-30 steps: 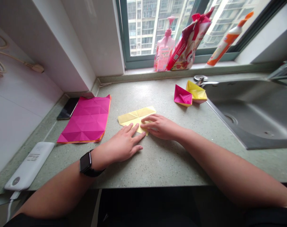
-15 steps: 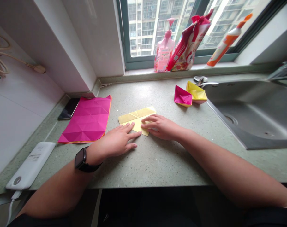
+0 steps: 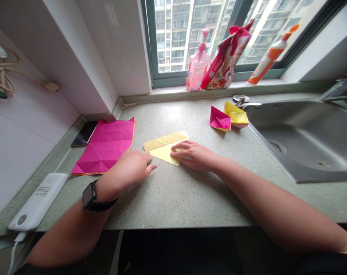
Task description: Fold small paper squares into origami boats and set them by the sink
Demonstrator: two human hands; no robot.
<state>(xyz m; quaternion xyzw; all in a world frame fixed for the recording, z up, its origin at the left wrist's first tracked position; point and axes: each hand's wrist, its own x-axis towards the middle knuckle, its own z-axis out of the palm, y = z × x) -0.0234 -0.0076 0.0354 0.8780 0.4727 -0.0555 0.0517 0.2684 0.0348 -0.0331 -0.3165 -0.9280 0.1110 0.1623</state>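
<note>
A folded sheet of yellow paper (image 3: 163, 152) lies flat on the counter, with a folded band along its far side and a point towards me. My right hand (image 3: 192, 154) holds it down at the right part, fingers bent and their tips on the paper. At its left corner is my left hand (image 3: 134, 166), open, with thumb and fingers apart; one fingertip is at or very near the paper's edge. Beneath and beside that hand lies a creased pink sheet (image 3: 107, 143) with an orange edge. The left wrist wears a black watch (image 3: 89, 195).
Two folded paper boats, one pink (image 3: 220, 118) and one yellow (image 3: 235, 114), stand by the steel sink (image 3: 302, 177). A phone (image 3: 84, 133) and a white power bank (image 3: 38, 201) lie left. A pump bottle (image 3: 197, 68), red bag (image 3: 227, 59) and orange-white bottle (image 3: 267, 61) line the windowsill.
My left hand has slid left off the middle of the yellow paper to its left corner and over the pink sheet's edge. My right hand stays on the paper.
</note>
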